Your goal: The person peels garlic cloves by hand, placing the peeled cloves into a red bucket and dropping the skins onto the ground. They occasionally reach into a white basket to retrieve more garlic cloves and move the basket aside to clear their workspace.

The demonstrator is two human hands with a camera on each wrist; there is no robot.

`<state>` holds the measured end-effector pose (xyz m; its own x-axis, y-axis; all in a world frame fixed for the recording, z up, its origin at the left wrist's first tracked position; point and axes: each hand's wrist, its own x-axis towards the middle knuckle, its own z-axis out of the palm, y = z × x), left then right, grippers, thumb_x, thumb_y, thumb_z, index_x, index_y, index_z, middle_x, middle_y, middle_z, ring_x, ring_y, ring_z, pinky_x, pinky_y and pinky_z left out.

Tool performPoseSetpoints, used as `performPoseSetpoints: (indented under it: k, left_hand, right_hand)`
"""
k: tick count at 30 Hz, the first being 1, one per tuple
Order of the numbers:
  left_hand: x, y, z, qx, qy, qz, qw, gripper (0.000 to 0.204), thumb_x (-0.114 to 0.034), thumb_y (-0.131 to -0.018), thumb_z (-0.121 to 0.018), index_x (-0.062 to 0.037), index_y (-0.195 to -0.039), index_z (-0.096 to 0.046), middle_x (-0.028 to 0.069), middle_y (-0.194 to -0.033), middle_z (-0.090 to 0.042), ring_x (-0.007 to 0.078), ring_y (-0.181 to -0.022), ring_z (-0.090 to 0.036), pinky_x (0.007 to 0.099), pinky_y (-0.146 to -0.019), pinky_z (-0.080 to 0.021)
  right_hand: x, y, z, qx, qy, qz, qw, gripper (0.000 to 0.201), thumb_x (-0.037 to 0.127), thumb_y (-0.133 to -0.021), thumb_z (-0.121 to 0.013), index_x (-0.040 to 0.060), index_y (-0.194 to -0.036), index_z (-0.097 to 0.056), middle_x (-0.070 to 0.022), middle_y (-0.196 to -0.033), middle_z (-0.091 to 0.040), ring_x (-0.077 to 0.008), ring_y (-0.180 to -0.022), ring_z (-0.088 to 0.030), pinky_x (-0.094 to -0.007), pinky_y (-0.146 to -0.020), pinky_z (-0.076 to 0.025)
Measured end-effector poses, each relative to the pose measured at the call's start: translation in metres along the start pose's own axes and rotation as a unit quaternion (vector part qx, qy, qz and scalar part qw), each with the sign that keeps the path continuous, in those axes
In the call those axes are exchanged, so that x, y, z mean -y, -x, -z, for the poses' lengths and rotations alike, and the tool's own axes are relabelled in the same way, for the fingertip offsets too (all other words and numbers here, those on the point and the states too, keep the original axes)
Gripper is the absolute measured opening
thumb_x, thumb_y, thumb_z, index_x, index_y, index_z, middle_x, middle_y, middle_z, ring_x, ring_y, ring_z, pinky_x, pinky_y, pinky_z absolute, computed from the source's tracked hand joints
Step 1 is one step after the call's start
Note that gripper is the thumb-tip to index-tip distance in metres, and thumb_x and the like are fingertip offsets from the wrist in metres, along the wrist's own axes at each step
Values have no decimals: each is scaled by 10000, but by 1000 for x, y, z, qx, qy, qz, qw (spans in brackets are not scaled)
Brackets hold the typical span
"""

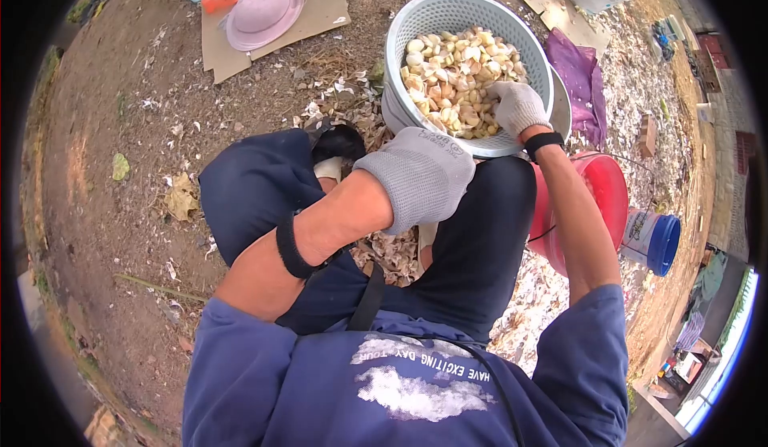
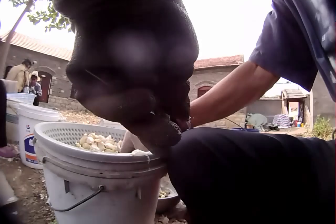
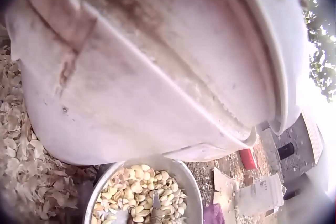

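In the head view, a perforated light-grey basket full of garlic cloves stands between the person's feet and beyond the knees. My right hand, in a white knit glove, reaches inside the near right rim, its fingers at the cloves and partly hidden. My left hand, in a grey-coated glove, is in front of the near rim above the lap. The left wrist view shows its fingers dark and bent downward; I cannot tell whether they hold anything. A white bucket supports the basket.
Beside the bucket, a metal bowl holds cloves and a small blade. Red bucket, blue-lidded bucket and purple cloth lie right. A pink hat rests on cardboard. Two people are in the background.
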<state>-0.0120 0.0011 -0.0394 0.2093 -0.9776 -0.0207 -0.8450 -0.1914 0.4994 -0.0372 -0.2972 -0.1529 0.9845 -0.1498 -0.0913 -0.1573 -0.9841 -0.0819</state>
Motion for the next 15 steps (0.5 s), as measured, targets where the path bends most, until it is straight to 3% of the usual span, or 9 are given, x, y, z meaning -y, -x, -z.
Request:
performPoseSetpoints:
  k: [3,8,11,12,15]
  left_hand:
    - [-3,-6,4,27,-22,9,999,176,-203,-901,-647,-53,-944,-727,199,-799,-736,373,-802,-765,508,-728,-600]
    - [-10,-15,12,40,-8,92,995,287,-332,-1014,-601,-99,-1088,-753,184,-944,-765,388,-915,-757,512,-838,-586]
    - [-18,-21,20,56,-5,133,989,308,-343,-1032,-603,-121,-1183,-753,162,-1026,-772,362,-1042,-737,485,-927,-557]
    - [-14,-18,13,2,-7,94,996,298,-319,-1024,-626,-105,-1189,-751,179,-999,-766,342,-954,-757,470,-869,-570]
    - [-14,-25,16,-2,79,101,992,290,-242,-1020,-667,-48,-1224,-738,141,-886,-750,214,-742,-738,374,-724,-573]
  right_hand:
    - [3,6,6,17,8,-22,1000,275,135,-840,-656,140,-1070,-808,-209,-993,-770,-405,-977,-746,-504,-887,-587]
    - [5,20,24,-82,-124,-29,988,214,261,-880,-741,155,-1046,-824,-193,-1005,-774,-392,-951,-745,-483,-877,-579]
    - [20,38,48,-138,-223,-32,964,226,209,-922,-733,83,-1097,-798,-168,-1004,-778,-323,-919,-743,-416,-854,-566]
    - [26,45,57,-162,-240,-32,957,220,201,-932,-732,72,-1099,-794,-166,-985,-778,-314,-912,-743,-409,-841,-567]
    - [40,74,82,-254,-257,-17,932,220,210,-920,-745,88,-1095,-800,-161,-960,-777,-311,-882,-748,-410,-817,-580]
